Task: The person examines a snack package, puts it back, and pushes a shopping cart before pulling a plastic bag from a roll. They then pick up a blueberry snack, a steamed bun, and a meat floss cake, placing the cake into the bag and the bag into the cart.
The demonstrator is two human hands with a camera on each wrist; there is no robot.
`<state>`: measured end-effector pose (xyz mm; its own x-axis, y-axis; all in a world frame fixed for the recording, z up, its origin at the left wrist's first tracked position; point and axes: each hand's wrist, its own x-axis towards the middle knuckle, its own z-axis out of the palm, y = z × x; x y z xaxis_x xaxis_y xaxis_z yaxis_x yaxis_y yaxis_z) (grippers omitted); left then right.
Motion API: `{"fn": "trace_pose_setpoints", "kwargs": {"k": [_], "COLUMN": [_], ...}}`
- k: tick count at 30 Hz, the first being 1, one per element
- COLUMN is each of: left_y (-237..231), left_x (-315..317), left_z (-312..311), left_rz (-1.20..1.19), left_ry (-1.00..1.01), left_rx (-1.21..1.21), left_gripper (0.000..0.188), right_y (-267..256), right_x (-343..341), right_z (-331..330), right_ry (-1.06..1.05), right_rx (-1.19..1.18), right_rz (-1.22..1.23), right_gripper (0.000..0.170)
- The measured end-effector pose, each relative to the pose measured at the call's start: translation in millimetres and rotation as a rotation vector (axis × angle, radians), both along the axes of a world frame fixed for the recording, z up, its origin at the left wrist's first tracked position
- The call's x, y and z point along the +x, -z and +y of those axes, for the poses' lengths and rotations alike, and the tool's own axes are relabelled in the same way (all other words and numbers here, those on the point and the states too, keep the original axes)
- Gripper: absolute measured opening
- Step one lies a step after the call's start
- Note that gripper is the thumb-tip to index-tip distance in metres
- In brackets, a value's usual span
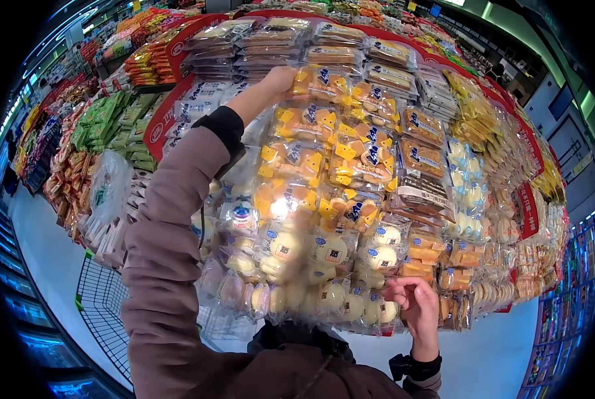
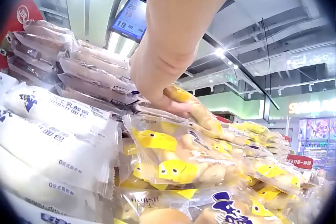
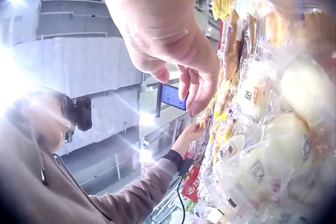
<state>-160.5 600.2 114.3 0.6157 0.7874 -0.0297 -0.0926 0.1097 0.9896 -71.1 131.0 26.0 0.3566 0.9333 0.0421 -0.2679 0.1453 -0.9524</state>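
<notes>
One bread packet (image 1: 320, 85) is pinched by the left hand (image 1: 280, 80); nearer than this packet, the right hand (image 1: 417, 302) curls loosely, empty.

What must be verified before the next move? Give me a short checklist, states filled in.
1. Left hand grip: ok, the left hand holds a yellow-printed bread packet.
2. Right hand free: ok, the right hand holds nothing, near the wrapped white buns.
3. Held packet clear of those beneath: cannot tell, its underside is hidden.
4. Date legible on the held packet: not ok, none can be read.
5. Shopping cart in view: ok, lower left in the head view.
</notes>
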Motion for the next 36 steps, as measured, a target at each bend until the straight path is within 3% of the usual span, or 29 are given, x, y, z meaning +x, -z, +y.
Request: {"fn": "trace_pose_setpoints", "kwargs": {"k": [6,9,13,15,18,24,27,36], "left_y": [13.5,18.1,36.6,28.5,21.3,27.3,22.8,18.3], "left_x": [10.9,16.0,26.6,21.3,18.1,24.0,18.7,6.6], "left_z": [20.8,34.6,66.9,50.7,34.5,55.8,56.9,46.3], "left_rz": [-0.048,0.058,0.441,0.594,0.704,0.623,0.667,0.820], "left_ry": [0.010,-0.065,-0.309,-0.421,-0.553,-0.590,-0.445,-0.368], "left_rx": [-0.038,0.000,0.456,0.702,0.840,0.737,0.617,0.675], "left_gripper": [0.030,0.028,0.024,0.025,0.027,0.028,0.040,0.044], "right_y": [1.7,2.4,2.1,2.5,2.5,3.4,5.2,5.4], "right_x": [-2.4,-3.1,-5.0,-5.4,-5.9,-6.5,-6.4,-7.4], "right_z": [2.1,3.4,4.4,4.0,4.0,2.8,2.0,4.3], "right_ry": [0.024,0.021,0.051,0.063,0.067,0.088,0.094,0.070], "right_rx": [-0.015,-0.006,-0.001,-0.006,-0.006,-0.007,-0.009,0.003], "right_rz": [-0.008,-0.002,0.021,0.019,0.019,0.019,0.027,0.024], "right_gripper": [0.037,0.040,0.046,0.047,0.046,0.045,0.044,0.044]}}
